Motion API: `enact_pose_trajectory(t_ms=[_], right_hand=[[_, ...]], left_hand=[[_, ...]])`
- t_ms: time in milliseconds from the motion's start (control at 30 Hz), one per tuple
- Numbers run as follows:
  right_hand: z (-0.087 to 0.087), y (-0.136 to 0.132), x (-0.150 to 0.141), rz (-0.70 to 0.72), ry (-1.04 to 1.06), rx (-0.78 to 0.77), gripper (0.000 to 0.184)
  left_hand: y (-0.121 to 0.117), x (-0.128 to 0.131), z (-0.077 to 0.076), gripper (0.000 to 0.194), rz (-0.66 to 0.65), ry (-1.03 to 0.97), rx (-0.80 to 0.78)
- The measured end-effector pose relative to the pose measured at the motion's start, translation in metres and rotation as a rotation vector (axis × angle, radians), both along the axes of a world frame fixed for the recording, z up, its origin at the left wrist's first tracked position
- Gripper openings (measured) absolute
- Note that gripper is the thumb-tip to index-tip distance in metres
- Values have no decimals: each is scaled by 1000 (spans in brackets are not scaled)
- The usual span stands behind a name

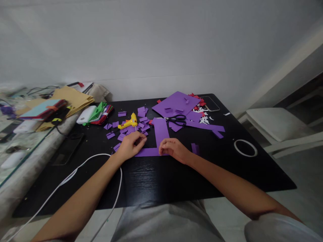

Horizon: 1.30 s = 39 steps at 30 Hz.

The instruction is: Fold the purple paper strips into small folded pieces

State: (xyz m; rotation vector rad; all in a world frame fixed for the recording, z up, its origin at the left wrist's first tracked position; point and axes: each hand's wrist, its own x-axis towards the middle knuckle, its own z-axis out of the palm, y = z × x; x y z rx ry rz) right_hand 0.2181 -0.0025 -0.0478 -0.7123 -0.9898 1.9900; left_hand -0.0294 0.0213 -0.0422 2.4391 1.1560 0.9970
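My left hand (131,145) rests above the left part of a purple paper strip (147,152), its fingers curled in toward the thumb. Whatever they may hold is hidden. At the strip's right part is my right hand (174,150), fingers bent and drawn together; I cannot make out anything between them. A wider purple strip (161,130) runs away from me between the hands and meets the first strip. Just beyond my left hand, a yellow glue gun (129,122) lies among several small folded purple pieces (110,135). Black-handled scissors (178,119) lie past the right hand.
Behind the scissors lies a large purple sheet (174,102), near red scraps (200,102) and white scraps (205,118). A tape ring (245,148) is at right. On the left are a phone (68,149), a white cable (75,170) and coloured bundles (103,114).
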Motion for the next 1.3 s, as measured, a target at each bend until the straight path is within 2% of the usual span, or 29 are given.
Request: enact_pose_trajectory(t_ms=[200,333,600,833,1100,1300], right_hand=[[-4,-2,-3,1,-79,-32,24],[-4,-1,-4,17,-112,-39,29],[-1,-1,-3,23,-176,4,16],[2,0,-3,64,-196,-19,17],[3,0,-1,61,-228,-35,15],[3,1,-1,67,-241,-34,13]], left_hand=[[-24,19,17,17,-137,-105,-80],[-33,29,22,14,-208,-149,-94],[-34,31,23,17,-291,-77,-109],[-34,31,22,16,-312,-10,-91],[-33,30,17,12,-296,-23,-101],[-33,31,18,16,-332,-2,-114]])
